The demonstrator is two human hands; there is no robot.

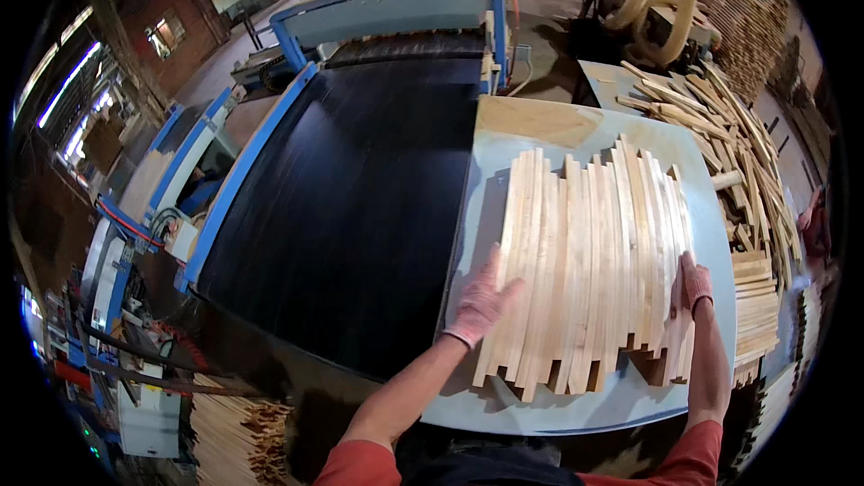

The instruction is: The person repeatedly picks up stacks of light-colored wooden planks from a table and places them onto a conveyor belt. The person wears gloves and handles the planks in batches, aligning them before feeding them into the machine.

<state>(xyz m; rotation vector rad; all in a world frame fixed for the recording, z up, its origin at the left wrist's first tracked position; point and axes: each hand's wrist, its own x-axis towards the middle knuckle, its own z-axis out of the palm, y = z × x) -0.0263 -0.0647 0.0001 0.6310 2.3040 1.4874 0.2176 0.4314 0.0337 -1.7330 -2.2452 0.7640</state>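
A row of pale wooden strips (585,261) lies side by side on a light blue-grey tabletop (576,409), the strip ends uneven. My left hand (483,301), in a pinkish work glove, presses on the row's left edge with its thumb stretched over the strips. On the opposite edge my right hand (696,283), gloved alike, has its fingers against the outermost strips. Between them the two hands clasp the row from both sides. The undersides of the strips and parts of the fingers are hidden.
Left of the tabletop runs a wide black conveyor belt (360,180) into a blue-framed machine (396,13). Loose wood pieces (720,135) pile up on the right, with a stack of strips (754,306) nearby. More strips (234,436) lie at lower left. Thick hoses (661,18) hang behind.
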